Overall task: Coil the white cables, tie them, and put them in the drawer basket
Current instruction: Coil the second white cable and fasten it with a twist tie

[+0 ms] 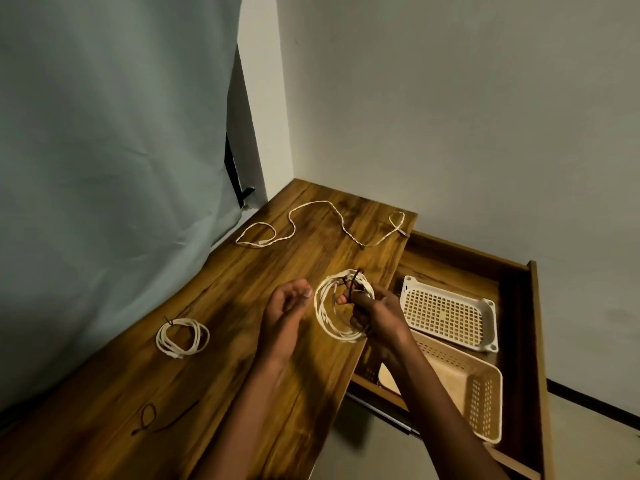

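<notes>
My right hand [372,311] grips a coiled white cable [327,315] just above the desk's right edge, with a dark tie [352,284] wrapped at the coil's top. My left hand [287,308] hovers beside the coil's left side, fingers loosely curled and holding nothing. A second white coil [181,337], bound with a dark tie, lies on the desk to the left. A loose white cable [325,221] snakes across the far end of the desk. In the open drawer [516,282] sit a white basket [450,313] and a beige basket [478,386].
Two spare dark ties [162,419] lie near the desk's front left. A pale curtain [104,168] hangs along the desk's left side. White walls close the corner behind. The drawer sticks out to the right of the wooden desk [242,306].
</notes>
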